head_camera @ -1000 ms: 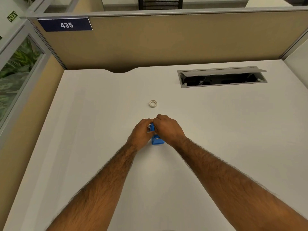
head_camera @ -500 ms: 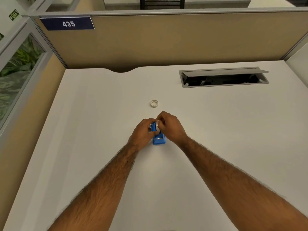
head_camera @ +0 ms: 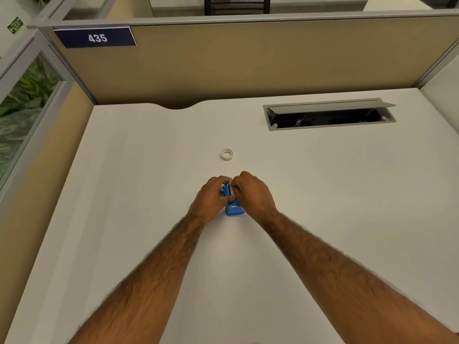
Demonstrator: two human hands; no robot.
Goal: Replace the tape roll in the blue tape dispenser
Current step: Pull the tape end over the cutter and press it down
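Note:
A small blue tape dispenser point(head_camera: 234, 209) stands on the white desk point(head_camera: 149, 184) near its middle, cutter end toward me. My left hand point(head_camera: 211, 199) grips its left side. From the right, my right hand point(head_camera: 253, 192) pinches at the top of the dispenser; a small white part shows between its fingertips, and what it is I cannot tell. A whitish tape roll point(head_camera: 227, 154) lies flat on the desk a short way beyond both hands, touching nothing.
An open grey cable tray point(head_camera: 327, 114) is set into the desk at the back right. Beige partition walls point(head_camera: 248, 65) close the desk at the back and left, with a sign reading 435.
Both hands have stayed on the dispenser. My right hand's fingers have shifted slightly at its top. The loose roll has not moved.

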